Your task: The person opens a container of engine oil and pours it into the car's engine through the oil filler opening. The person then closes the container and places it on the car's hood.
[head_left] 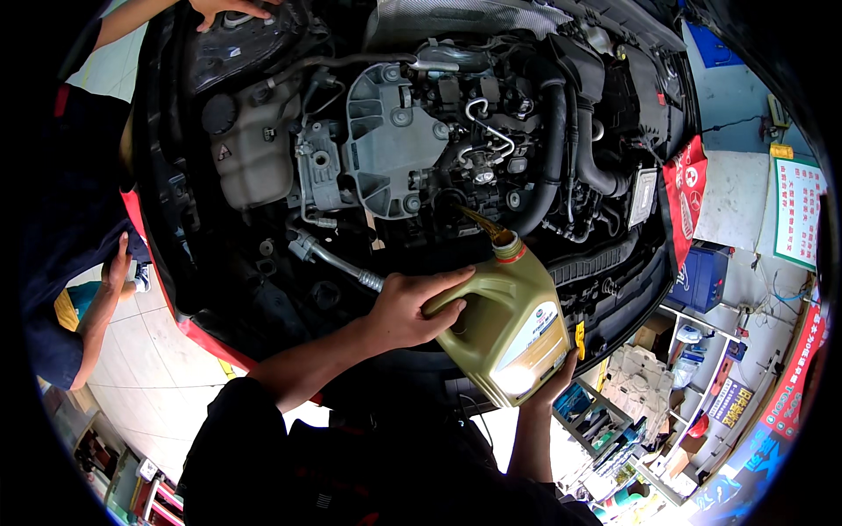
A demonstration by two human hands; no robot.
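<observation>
A gold-green oil jug is tilted over the engine, its open mouth with a red ring towards the far side. Amber oil streams from the mouth toward a dark round opening in the engine. My left hand is wrapped round the jug's handle. Low on the jug's right side, my right hand holds it up near the base; part of those fingers is hidden behind it. A bright glare covers some of the label.
Left of the engine stands a cloudy coolant tank with a black cap. A thick black hose runs on the right. Another person stands at the left, one hand at the bay's far corner. Shelves hold parts.
</observation>
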